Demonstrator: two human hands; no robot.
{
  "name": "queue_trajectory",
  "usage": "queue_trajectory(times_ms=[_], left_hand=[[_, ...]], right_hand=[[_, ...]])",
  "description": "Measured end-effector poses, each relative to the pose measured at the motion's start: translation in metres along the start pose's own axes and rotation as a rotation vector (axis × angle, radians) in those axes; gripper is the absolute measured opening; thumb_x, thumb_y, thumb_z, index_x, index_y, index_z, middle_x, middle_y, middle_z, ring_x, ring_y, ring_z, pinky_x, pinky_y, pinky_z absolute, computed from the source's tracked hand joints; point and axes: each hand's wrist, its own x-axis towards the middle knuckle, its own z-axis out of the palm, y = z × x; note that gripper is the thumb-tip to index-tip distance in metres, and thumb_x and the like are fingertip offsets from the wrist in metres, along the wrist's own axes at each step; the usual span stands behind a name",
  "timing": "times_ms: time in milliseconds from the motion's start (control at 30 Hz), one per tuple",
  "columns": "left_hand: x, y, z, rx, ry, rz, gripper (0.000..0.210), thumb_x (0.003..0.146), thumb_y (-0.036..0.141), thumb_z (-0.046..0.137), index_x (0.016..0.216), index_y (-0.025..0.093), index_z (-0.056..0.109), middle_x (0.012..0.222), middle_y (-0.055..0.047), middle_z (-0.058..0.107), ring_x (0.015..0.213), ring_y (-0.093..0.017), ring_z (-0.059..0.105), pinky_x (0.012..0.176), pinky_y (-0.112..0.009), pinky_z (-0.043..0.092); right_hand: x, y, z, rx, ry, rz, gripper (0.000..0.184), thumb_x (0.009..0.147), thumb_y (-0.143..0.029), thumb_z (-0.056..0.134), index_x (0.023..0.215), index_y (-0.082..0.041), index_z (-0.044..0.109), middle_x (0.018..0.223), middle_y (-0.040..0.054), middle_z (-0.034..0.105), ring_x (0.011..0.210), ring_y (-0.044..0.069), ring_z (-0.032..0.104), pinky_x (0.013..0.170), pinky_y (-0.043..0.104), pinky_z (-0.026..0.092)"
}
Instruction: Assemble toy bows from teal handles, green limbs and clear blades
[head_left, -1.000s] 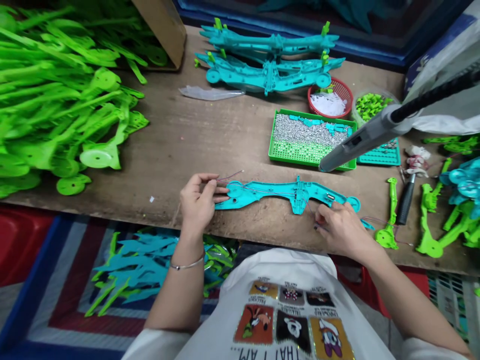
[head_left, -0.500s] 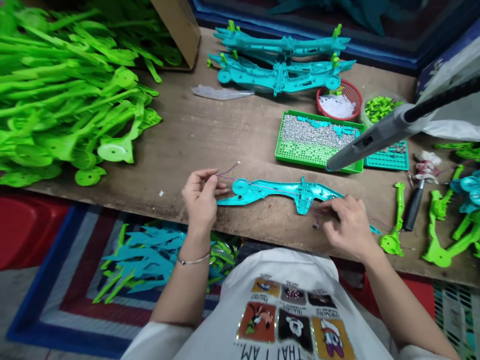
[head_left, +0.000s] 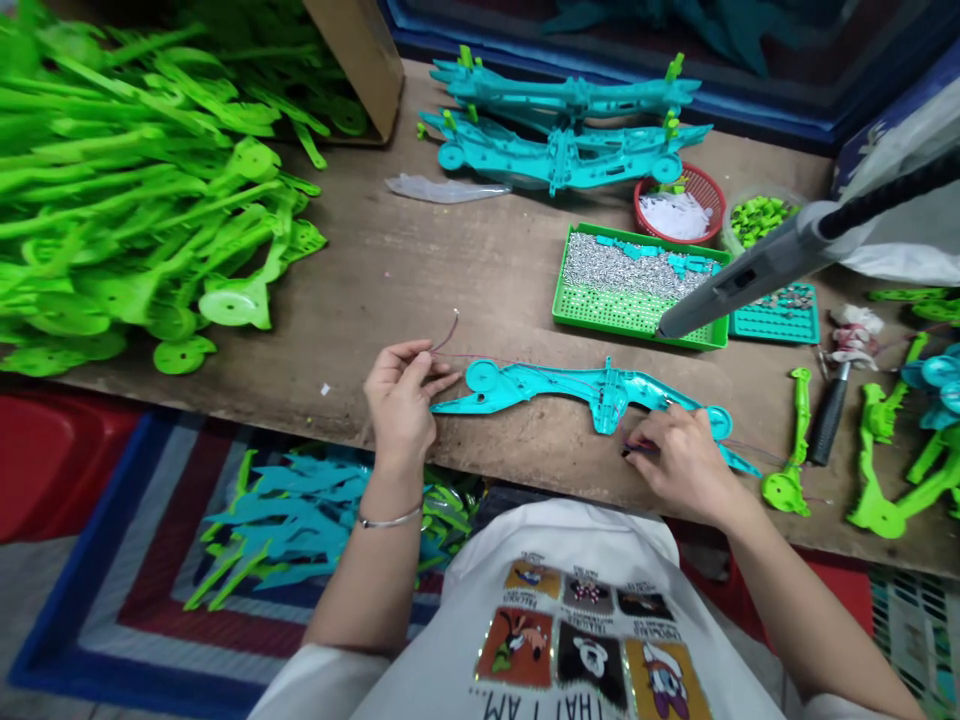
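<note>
A turquoise plastic bow-shaped shell [head_left: 536, 383] lies lengthwise along the table's front edge, its inner side up. Thin dark wires run along it. At its left end, my left hand [head_left: 405, 395] pinches a thin wire [head_left: 451, 335] between thumb and fingers, the free tip pointing up and away. My right hand [head_left: 679, 450] is over the shell's right part, thumb and fingers closed on a short dark wire end [head_left: 634, 449] just in front of the shell. More wire passes from the shell's right end toward a lime-green plastic part [head_left: 787, 460].
A green tray of small screws [head_left: 630, 285] stands behind the shell, under a grey electric screwdriver [head_left: 720, 280]. A hammer [head_left: 831, 410] lies at right. Lime-green parts [head_left: 135, 200] are heaped at left. Turquoise shells [head_left: 562, 155] and a red basket [head_left: 701, 215] are at the back.
My right hand has moved slightly left and closed on the dark wire end. The wire tip at my left hand has swung left and upward.
</note>
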Motion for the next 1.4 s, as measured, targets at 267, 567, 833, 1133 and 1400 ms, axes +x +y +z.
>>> queue_trajectory(times_ms=[267,567,833,1133,1400], left_hand=[[0.001,-0.004,0.001,0.091,-0.071,-0.009,0.027,0.074,0.034,0.074,0.094,0.018,0.067,0.082,0.0,0.067,0.077,-0.014,0.072,0.071,-0.027,0.064],[-0.011,0.0,0.013,-0.047,-0.18,-0.228,0.036,0.072,0.036,0.075,0.101,0.018,0.061,0.073,0.001,0.069,0.072,-0.019,0.072,0.069,-0.041,0.066],[-0.029,0.0,0.021,0.0,-0.174,0.016,0.026,0.082,0.037,0.079,0.099,0.02,0.07,0.085,0.0,0.068,0.078,-0.012,0.067,0.079,-0.025,0.054],[-0.059,0.037,0.018,0.156,-0.495,0.31,0.011,0.094,0.034,0.069,0.096,0.024,0.073,0.094,-0.006,0.072,0.088,-0.02,0.069,0.082,-0.035,0.054],[-0.025,0.04,0.008,0.359,-0.614,0.401,0.045,0.089,0.026,0.074,0.132,0.025,0.061,0.113,-0.007,0.072,0.104,-0.021,0.069,0.093,-0.034,0.053]], right_hand=[[0.019,0.018,0.016,0.12,0.635,0.0,0.011,0.087,-0.029,0.07,0.097,-0.023,0.071,0.125,0.0076,0.069,0.112,0.029,0.06,0.094,0.045,0.041],[0.024,0.048,0.037,0.029,0.711,-0.001,0.008,0.086,-0.016,0.063,0.091,-0.021,0.067,0.097,0.0065,0.074,0.095,0.026,0.064,0.091,0.044,0.051],[-0.009,0.088,0.01,-0.004,0.472,-0.03,0.027,0.083,-0.026,0.06,0.11,-0.024,0.068,0.108,0.0081,0.074,0.099,0.032,0.069,0.089,0.05,0.056],[0.046,-0.041,-0.04,0.337,0.327,-0.416,0.069,0.092,-0.039,0.068,0.155,-0.03,0.042,0.152,0.0097,0.055,0.141,0.033,0.052,0.119,0.059,0.04],[0.091,-0.094,-0.005,0.803,0.385,-0.184,0.017,0.096,-0.037,0.065,0.101,-0.025,0.075,0.094,0.0036,0.078,0.083,0.019,0.073,0.077,0.032,0.058]])
